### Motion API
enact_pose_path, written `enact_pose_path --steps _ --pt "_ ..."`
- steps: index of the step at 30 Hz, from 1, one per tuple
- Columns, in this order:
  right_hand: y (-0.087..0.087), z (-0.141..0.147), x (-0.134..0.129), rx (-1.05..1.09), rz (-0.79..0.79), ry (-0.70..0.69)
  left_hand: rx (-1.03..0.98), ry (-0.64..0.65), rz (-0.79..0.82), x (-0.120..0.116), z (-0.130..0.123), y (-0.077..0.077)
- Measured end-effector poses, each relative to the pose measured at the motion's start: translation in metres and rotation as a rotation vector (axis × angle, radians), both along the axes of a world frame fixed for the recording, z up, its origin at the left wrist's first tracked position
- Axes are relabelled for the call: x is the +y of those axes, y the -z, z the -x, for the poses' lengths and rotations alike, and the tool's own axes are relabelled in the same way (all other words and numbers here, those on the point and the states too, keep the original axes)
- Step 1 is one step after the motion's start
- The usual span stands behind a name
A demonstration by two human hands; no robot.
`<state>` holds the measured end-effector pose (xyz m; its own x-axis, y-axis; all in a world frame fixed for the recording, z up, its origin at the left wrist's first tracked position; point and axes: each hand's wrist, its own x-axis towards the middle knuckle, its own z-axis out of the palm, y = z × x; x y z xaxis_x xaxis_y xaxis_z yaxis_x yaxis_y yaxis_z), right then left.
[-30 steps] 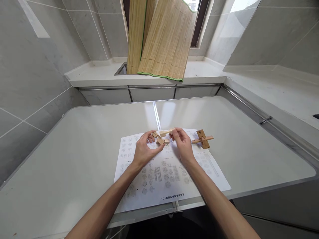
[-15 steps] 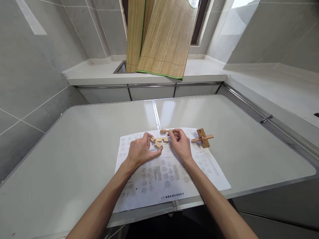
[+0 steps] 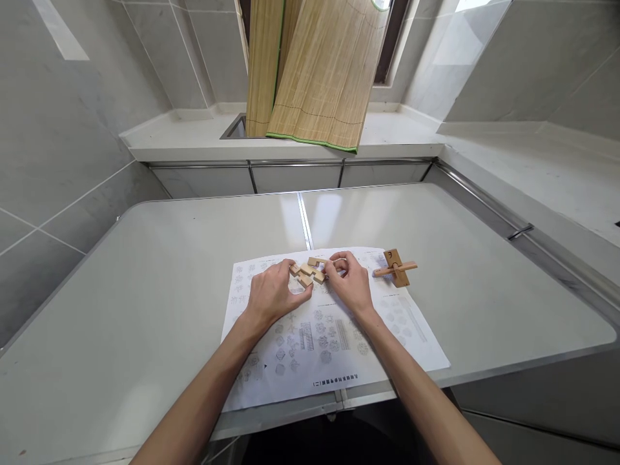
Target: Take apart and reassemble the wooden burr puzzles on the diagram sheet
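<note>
My left hand [image 3: 271, 290] grips a notched wooden puzzle piece [image 3: 305, 281] between thumb and fingers, low over the printed sheet [image 3: 300, 381]. Right beside it lies a second notched piece [image 3: 307, 268], set at a slant and close to both hands. My right hand [image 3: 351, 281] has its thumb and fingers closed on the right end of a third notched piece [image 3: 314, 261], just behind the second one. The fingers hide that end. To the right, a wooden plate [image 3: 400, 278] marked with a dark character has a wooden stick [image 3: 409, 265] crossing it.
The sheet carries small puzzle drawings and lies on a pale folding table [image 3: 184, 310] with a metal centre seam [image 3: 305, 219]. A bamboo mat [image 3: 320, 84] hangs over the white counter [image 3: 194, 148] behind. A metal rail [image 3: 479, 197] runs along the right side.
The second piece has turned from level to slanted, nearer the piece in my left hand. The third piece, with my right fingers at it, has shifted slightly left and closer to me.
</note>
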<state>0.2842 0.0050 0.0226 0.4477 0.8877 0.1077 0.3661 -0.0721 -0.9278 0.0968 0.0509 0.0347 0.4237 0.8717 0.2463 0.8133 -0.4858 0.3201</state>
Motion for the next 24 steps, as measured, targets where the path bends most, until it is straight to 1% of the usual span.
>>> enact_pose_path --steps 4,6,15,20,24 --pt "0.002 0.000 0.000 -0.041 0.009 -0.021 -0.045 0.064 -0.125 0.001 0.000 0.005" --pt "0.003 0.000 -0.001 -0.063 0.010 -0.019 -0.057 0.089 -0.143 0.001 0.000 0.006" --pt "0.002 0.002 -0.001 -0.118 0.019 -0.070 -0.169 0.155 -0.058 -0.002 -0.003 0.008" --pt "0.003 0.002 -0.001 -0.114 -0.005 -0.157 -0.196 0.171 -0.061 0.000 -0.003 0.011" --pt "0.003 0.003 -0.001 -0.126 -0.026 -0.190 -0.212 0.191 -0.081 0.002 -0.002 0.013"
